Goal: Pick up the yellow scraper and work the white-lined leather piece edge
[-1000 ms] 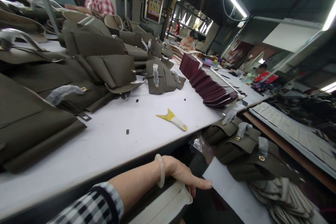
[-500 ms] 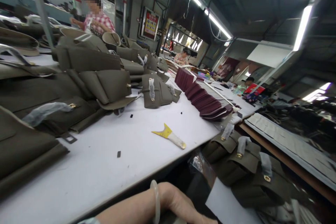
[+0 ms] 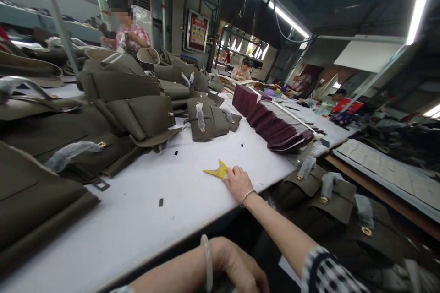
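My right hand [image 3: 238,183] reaches across the white table [image 3: 144,210] and lies on the handle of a yellow scraper [image 3: 216,172], fingers curled over it. Only the yellow blade shows, pointing left. My left hand [image 3: 237,268], with a pale bangle on the wrist, hangs below the table's front edge at the bottom of the view. Its fingers curl downward and what they hold is hidden.
Olive leather bags [image 3: 137,114] crowd the table's left and back. A fanned stack of maroon leather pieces [image 3: 278,128] lies at the right. More olive bags [image 3: 330,197] sit on a lower surface right of the table. People work at the far end.
My right hand has come into view and landed on the scraper's handle. My left hand has stayed low by the table edge. The view has tilted slightly.
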The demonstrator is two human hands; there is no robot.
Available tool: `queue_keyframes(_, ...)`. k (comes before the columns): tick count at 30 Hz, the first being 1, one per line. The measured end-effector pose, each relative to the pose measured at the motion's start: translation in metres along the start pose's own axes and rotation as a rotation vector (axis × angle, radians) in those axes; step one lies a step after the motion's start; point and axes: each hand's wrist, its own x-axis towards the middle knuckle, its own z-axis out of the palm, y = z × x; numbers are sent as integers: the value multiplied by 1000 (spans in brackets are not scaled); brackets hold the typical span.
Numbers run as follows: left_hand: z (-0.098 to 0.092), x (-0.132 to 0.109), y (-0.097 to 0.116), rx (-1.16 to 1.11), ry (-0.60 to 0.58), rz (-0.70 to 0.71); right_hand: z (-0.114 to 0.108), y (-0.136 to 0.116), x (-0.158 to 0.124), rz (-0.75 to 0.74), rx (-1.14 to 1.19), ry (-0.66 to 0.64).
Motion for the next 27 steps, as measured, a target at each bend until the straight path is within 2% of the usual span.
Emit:
queue_keyframes(2,5,-5,-2,-41,12,4,-5,2,-7,28,24,-60)
queue_keyframes(5,10,-12,0,-72,21,-1,-38,22,-44,91,131,-139)
queue_keyframes(9,11,-19,7,-81,28,-14,-102,56,-132,261,392,-297)
queue_keyframes(12,12,-21,11,-95,11,-18,-127,70,-206,407,576,-513)
queue_keyframes(14,14,-23,13,-100,17,-30,-124,69,-246,572,712,-730)
queue_keyframes(16,15,-26,15,-98,36,-43,-111,61,-272,593,760,-810)
queue_keyframes(20,16,-36,23,-43,101,-72,-79,38,-285,422,726,-741)
queue_keyframes(23,13,-42,29,32,169,-108,-63,30,-280,410,695,-769)
queue_keyframes(27,12,-44,31,34,173,-137,-52,28,-280,410,776,-746)
